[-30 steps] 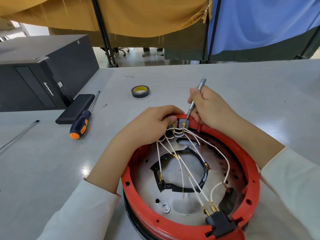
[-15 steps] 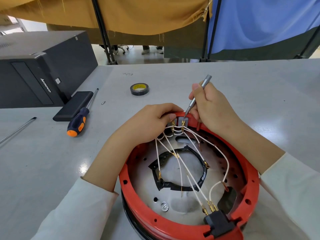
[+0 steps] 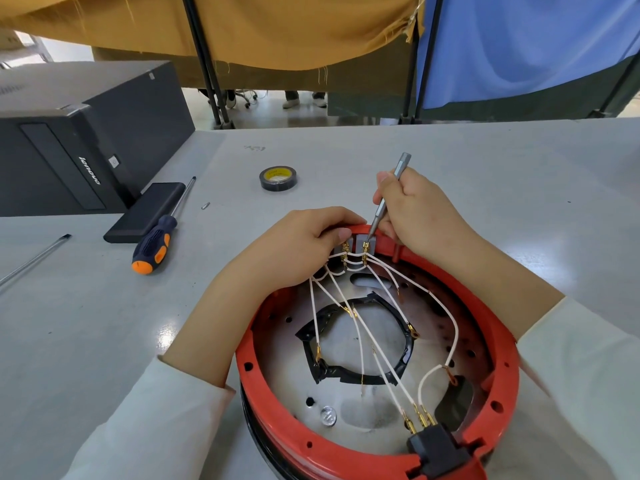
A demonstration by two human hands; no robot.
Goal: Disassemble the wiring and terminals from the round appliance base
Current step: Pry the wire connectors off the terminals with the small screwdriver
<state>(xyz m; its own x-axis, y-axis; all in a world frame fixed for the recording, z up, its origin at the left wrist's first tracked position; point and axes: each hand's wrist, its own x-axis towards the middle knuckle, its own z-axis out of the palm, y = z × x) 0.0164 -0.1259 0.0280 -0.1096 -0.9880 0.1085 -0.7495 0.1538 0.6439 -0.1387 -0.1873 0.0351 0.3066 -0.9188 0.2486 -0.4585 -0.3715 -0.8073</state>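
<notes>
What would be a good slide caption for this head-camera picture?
Right hand works a thin metal tool into the terminal block on a red round base while the left hand steadies it.

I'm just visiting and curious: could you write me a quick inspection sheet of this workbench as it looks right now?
Surface: grey table, a few scuffs.
Job's things: round red base with white wires running to gold terminals and a black plug block.
Clutter: tape roll, screwdriver, loose bit, metal rod, black slab.
Hands: left hand grips the far rim; right hand holds a thin metal tool at the terminals there.
Cables: nothing seen beyond the base's wires.
Surroundings: computer case, yellow and blue cloths, someone's feet behind.
</notes>
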